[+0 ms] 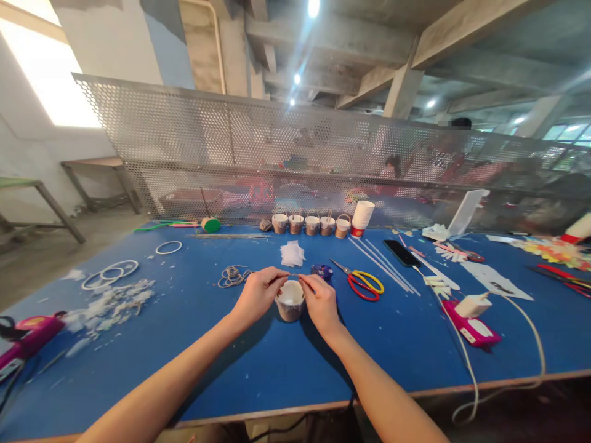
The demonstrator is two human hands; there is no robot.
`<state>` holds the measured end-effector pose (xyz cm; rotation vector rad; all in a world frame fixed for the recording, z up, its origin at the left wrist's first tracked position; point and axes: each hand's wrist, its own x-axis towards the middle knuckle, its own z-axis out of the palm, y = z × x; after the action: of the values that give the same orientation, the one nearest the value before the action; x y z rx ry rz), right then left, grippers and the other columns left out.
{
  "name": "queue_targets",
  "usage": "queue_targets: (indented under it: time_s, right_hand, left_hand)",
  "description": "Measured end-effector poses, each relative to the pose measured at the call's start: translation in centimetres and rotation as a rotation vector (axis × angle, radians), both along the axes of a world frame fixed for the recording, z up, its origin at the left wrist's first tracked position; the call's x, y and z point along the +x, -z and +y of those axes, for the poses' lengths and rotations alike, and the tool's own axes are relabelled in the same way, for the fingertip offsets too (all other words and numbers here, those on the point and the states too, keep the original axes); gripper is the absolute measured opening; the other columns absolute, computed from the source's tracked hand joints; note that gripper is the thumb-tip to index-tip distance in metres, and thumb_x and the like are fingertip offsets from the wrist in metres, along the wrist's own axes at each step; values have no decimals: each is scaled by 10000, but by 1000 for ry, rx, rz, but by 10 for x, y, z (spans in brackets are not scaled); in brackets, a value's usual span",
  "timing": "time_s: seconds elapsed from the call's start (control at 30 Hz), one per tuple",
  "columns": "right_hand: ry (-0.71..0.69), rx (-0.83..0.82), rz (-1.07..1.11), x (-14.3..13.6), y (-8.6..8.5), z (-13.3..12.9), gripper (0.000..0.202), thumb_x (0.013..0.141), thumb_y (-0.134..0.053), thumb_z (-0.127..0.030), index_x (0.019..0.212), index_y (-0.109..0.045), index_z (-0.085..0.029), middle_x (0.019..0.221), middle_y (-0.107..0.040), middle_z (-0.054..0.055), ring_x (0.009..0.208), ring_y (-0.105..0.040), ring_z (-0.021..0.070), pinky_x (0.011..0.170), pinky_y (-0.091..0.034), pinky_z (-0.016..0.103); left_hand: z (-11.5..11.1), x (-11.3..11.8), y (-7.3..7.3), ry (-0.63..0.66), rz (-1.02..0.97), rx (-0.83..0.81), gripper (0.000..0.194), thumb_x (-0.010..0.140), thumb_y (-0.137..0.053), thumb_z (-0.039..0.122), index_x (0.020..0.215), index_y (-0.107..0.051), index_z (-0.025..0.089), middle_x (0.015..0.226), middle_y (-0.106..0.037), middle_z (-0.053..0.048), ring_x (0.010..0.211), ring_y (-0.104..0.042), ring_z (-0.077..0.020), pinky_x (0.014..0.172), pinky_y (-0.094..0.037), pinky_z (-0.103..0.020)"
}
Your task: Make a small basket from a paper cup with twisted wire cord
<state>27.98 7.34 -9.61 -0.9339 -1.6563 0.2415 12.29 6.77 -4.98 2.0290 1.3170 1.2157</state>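
A small paper cup [290, 304], wrapped in brown twine and white inside, stands in front of me between my two hands. My left hand [259, 294] is at its left rim, thumb and fingertips pinched together. On the right side of the rim, my right hand [322, 303] pinches in the same way. A thin strand [293, 275] spans between both sets of fingertips, just above the cup's far rim; whether it is wire or twine I cannot tell. Close behind are a twine coil [231, 277], white square pieces [292, 253] and a dark blue glue gun [322, 271], partly hidden.
Several twine-wrapped cups with handles [312, 225] line the back beside stacked paper cups [362, 218]. Scissors [362, 283], white strips [383, 264], a phone [401, 253] and a pink power strip [471, 325] with cables lie right. White scraps [113, 306] and rings [111, 275] lie left.
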Motion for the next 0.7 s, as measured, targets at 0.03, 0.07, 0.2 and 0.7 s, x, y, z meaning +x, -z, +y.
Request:
queue_targets:
  time_s: [0.03, 0.07, 0.2, 0.7]
  right_hand:
    - [-7, 7, -3, 1, 0, -1, 238, 890, -486, -178, 912, -722, -165, 828, -713, 98, 777, -660, 203, 750, -522, 319]
    - [-13, 14, -5, 2, 0, -1, 234, 889, -490, -177, 909, -723, -160, 826, -714, 100, 776, -662, 205, 746, -524, 320]
    - [-27, 45, -10, 4, 0, -1, 225, 887, -501, -174, 891, -725, -151, 800, -713, 99, 755, -664, 206, 728, -531, 321]
    - [-78, 130, -63, 7, -7, -5, 219, 915, -481, -170, 900, -700, -170, 786, -703, 71, 712, -661, 172, 667, -529, 274]
  left_hand:
    - [0, 0, 0, -1, -4, -1, 195, 800, -513, 229, 798, -702, 177, 647, -676, -7, 545, -607, -146, 574, -473, -251]
    - [0, 0, 0, -2, -7, 0, 193, 799, -514, 227, 794, -701, 177, 642, -674, -5, 553, -610, -145, 583, -475, -249]
    - [0, 0, 0, 0, -18, 4, 189, 798, -517, 220, 792, -700, 174, 626, -668, 0, 563, -613, -141, 591, -479, -241]
    - [-4, -3, -3, 96, 15, 15, 191, 800, -524, 232, 731, -693, 176, 625, -658, 3, 593, -607, -131, 588, -465, -227]
